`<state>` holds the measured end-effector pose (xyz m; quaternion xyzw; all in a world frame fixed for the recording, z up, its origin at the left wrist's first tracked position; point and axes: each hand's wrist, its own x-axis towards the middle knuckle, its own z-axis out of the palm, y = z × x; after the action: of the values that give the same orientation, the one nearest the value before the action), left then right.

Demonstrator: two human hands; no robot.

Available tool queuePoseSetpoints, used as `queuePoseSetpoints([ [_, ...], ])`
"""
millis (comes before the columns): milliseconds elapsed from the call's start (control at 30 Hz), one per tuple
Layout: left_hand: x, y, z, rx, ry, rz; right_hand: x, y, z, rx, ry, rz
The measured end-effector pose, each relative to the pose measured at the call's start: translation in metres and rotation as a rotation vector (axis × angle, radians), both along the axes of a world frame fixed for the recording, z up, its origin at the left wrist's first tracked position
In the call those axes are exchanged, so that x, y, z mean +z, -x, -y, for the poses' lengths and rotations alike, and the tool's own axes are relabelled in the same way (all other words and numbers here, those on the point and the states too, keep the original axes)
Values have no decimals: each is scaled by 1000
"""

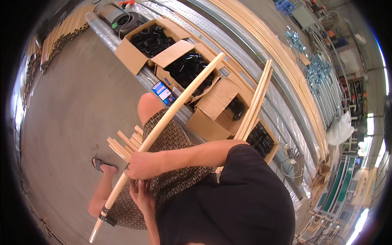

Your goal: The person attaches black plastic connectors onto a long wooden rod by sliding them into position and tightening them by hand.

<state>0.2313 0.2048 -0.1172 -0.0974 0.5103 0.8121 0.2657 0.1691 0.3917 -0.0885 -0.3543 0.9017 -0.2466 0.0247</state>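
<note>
- I see the tan pole (163, 122) lying 7 to 1 o'clock.
- Right hand (145, 165) holding it.
- Left hand (143, 197) curled, contact unclear, nearer the black clamp (108, 220) at 7 o'clock.

A single wide fisheye view, from the left one of two cameras worn side by side on the person's head, looks steeply down along the wearer's own body. The lens darkens the corners and bends straight edges toward the rim. The black-shirted torso (232, 196) is very close, filling the lower right; the hands (146, 165) are near too, left of and below centre. The grey floor (71, 106) lies farther off, to the left. The view sits tilted to the workshop hall (365, 87), whose distant side runs down the right edge.
</note>
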Motion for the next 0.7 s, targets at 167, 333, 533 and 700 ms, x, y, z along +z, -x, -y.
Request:
queuePoseSetpoints([
  [167, -1, -2, -3, -22, 65, -33, -4, -19, 15, -178, -41, -26],
  [333, -2, -2, -5, -81, 143, -18, -3, -28, 24, -380, 176, 121],
  [533, 20, 10, -31, -79, 162, -29, 26, -79, -82, -441, 798, 401],
  [700, 22, 25, -36, -42, 291, 141, -82, -174, -249, -1468, 1045, 307],
])
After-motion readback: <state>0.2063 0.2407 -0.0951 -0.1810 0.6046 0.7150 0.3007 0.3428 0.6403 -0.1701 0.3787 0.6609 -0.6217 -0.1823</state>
